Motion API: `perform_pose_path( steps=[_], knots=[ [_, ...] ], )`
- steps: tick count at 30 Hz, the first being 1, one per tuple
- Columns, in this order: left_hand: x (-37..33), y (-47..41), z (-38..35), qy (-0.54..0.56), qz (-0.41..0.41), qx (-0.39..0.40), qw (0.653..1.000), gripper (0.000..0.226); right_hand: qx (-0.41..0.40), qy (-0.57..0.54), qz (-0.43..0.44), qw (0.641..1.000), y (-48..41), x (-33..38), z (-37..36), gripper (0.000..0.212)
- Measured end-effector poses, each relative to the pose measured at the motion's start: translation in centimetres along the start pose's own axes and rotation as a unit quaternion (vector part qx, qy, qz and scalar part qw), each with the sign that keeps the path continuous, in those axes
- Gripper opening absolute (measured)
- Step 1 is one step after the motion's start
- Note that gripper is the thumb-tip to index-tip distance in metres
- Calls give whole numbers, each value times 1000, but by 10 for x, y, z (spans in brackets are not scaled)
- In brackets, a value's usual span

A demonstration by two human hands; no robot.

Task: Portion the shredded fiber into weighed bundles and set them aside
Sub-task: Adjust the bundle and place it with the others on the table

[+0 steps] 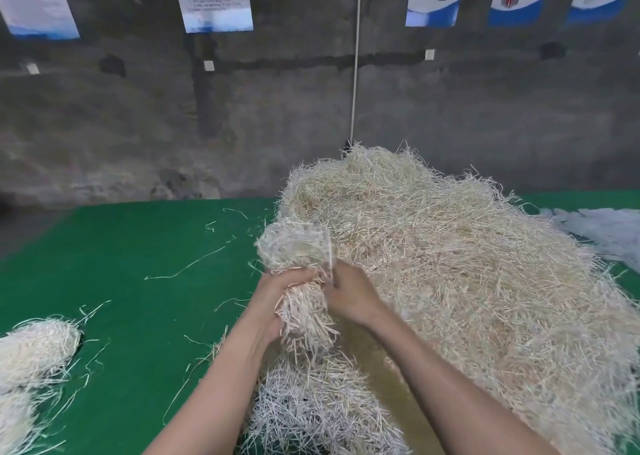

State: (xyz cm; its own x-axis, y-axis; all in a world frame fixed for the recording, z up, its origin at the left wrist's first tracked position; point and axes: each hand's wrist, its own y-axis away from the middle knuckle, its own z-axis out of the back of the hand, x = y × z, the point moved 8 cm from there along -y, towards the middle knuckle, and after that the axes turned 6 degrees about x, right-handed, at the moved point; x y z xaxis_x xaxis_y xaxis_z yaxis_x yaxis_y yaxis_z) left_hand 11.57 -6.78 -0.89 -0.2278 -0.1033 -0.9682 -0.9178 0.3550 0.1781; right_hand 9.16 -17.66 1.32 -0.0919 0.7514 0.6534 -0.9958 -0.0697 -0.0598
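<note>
- While I watch through the head camera, the left hand [277,292] has its grip closed round the waist of a fiber bundle [294,247], with the fingers curled over the strands from the left.
- The bundle stands roughly upright between both hands. Its top fans out above them and its lower end hangs down past the wrists.
- The right hand [349,295] comes in from the right. Its grip looks closed, with thumb and fingers pinching a pale strip [330,260] that runs up the bundle's side. Blur there leaves me unsure whether it is a tie or just a loose strand.
- The bundle is held at the near-left edge of the big fiber heap [450,264] and touches it.
- The heap covers the right half of the green desk [121,264] and rises against the grey wall [104,125].
- Under my forearms, a whiter clump of fiber [311,406] lies at the desk's near edge.
- Two rounded bundles [34,347] lie at the far left, well apart from the heap and partly cut off by the frame.
- Loose strands [194,264] are scattered over the bare green between them.
- Pale crumpled sheeting [602,229] lies behind the heap on the right.
- Posters [214,1] hang on the wall, and a white cord [356,56] drops behind the heap.
</note>
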Motion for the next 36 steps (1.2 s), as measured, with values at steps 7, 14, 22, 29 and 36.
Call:
perform_pose_path(
  steps=[7,14,22,29,36],
  knots=[
    [6,-6,57,111,48,-148,982,66,-183,30,25,982,2,-5,30,35],
    [21,-7,77,72,59,-148,985,57,-321,-208,-86,920,19,-64,102,20],
    [15,-10,67,6,12,-121,993,71,-136,40,-46,989,5,-56,98,56],
    [-13,-7,45,33,-26,-88,995,85,68,192,-10,979,-15,-24,3,17],
    [-42,-17,48,6,-64,-168,984,113,75,189,181,962,12,6,-57,11]
  ],
)
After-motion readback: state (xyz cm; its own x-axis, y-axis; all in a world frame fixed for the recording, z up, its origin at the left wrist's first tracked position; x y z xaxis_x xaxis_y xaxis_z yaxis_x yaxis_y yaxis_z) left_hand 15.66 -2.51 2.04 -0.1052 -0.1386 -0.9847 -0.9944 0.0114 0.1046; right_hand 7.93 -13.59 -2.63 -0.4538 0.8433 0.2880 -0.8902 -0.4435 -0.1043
